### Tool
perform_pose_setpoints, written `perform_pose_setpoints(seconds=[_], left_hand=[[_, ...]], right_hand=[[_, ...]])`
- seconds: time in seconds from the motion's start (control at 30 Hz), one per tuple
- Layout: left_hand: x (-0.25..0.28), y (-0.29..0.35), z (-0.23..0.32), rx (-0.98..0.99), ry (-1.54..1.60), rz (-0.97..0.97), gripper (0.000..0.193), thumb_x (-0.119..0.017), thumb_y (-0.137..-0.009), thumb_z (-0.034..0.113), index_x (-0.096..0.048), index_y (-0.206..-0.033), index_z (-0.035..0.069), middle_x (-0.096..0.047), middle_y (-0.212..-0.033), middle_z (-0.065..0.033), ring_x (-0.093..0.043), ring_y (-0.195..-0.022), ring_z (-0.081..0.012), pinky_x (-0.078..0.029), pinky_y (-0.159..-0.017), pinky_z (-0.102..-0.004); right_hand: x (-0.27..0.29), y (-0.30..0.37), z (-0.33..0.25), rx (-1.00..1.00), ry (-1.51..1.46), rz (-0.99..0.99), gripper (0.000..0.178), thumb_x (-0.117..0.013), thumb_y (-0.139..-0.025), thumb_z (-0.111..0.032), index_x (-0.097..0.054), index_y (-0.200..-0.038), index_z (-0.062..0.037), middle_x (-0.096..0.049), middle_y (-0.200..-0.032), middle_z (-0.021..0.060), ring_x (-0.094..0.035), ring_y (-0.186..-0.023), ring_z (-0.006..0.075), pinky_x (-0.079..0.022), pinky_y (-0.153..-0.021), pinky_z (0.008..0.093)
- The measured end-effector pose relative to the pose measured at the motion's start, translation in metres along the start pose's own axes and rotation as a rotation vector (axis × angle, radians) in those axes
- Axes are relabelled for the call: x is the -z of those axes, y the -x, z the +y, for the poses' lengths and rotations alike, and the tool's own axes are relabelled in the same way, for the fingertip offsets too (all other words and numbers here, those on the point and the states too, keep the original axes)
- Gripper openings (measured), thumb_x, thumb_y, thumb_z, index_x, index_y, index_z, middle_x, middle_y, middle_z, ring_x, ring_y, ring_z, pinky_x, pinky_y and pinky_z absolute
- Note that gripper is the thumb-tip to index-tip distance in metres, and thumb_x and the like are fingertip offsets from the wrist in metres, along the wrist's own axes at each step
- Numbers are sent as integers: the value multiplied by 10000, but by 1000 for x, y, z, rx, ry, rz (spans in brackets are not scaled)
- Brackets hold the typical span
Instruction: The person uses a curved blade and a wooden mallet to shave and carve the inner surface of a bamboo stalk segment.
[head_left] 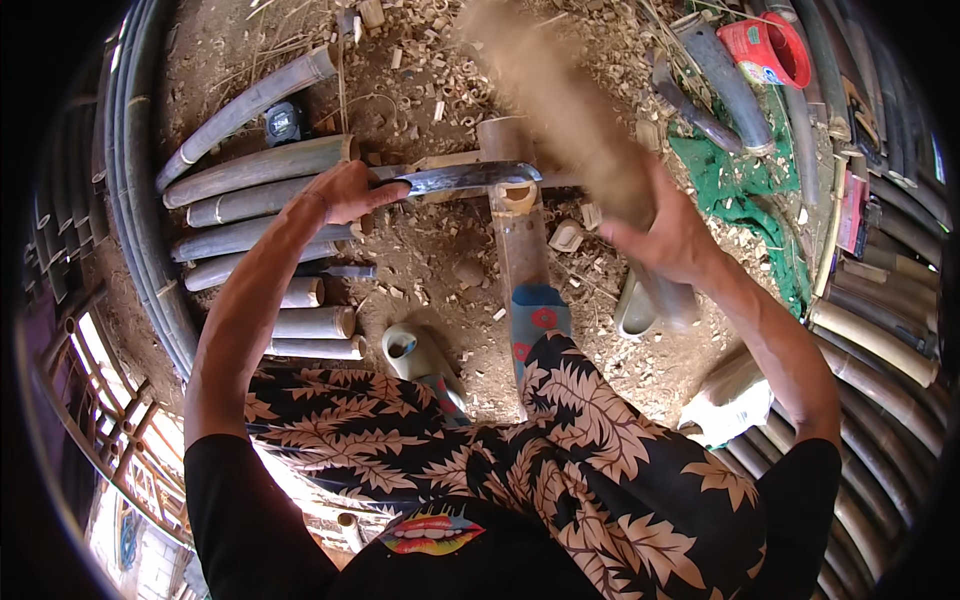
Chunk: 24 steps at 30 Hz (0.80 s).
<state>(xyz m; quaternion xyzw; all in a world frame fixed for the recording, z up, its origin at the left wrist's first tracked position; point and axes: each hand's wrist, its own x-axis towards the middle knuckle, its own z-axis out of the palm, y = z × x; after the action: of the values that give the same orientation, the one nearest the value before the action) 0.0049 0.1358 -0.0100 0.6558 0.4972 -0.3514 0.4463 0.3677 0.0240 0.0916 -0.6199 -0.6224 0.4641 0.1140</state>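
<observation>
My left hand (345,193) is closed round the handle of a machete (460,179). Its long, dark blade points right and lies across a thick bamboo length (520,248), by a pale cut notch. My right hand (672,232) grips a thick brown stick (575,125), so smeared by motion that I cannot tell whether it is wood or bamboo. The stick slants over the ground, to the right of the blade and apart from it. A foot in a blue sock with red patterns (540,312) rests on the near end of the bamboo length.
Cut bamboo pieces (260,160) lie in a row at left, with a dark tape measure (285,122) among them. Long poles are stacked at right (880,370). A red container (765,50) and green netting (740,195) lie far right. Sandals (425,362) and wood chips dot the dirt.
</observation>
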Motion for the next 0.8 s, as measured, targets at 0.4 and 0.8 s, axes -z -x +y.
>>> perform_pose_setpoints(seconds=[0.4,0.8], left_hand=[[-106,64,-9,-508,-323,1012,264,-770,-727,325,-617,-812,127,-545,-796,-28,-560,-716,-181,-472,-592,-363],[-91,27,-14,-201,-235,731,259,-756,-728,264,-644,-919,129,-553,-955,-72,-564,-941,-277,-467,-746,-419]], right_hand=[[26,6,21,61,-128,202,902,-778,-711,-256,-284,-1424,-7,-565,-1199,245,-581,-1124,300,-456,-969,374],[-9,-9,51,823,765,-95,906,-889,-473,-221,-446,-1254,-95,-590,-987,119,-621,-893,284,-539,-791,358]])
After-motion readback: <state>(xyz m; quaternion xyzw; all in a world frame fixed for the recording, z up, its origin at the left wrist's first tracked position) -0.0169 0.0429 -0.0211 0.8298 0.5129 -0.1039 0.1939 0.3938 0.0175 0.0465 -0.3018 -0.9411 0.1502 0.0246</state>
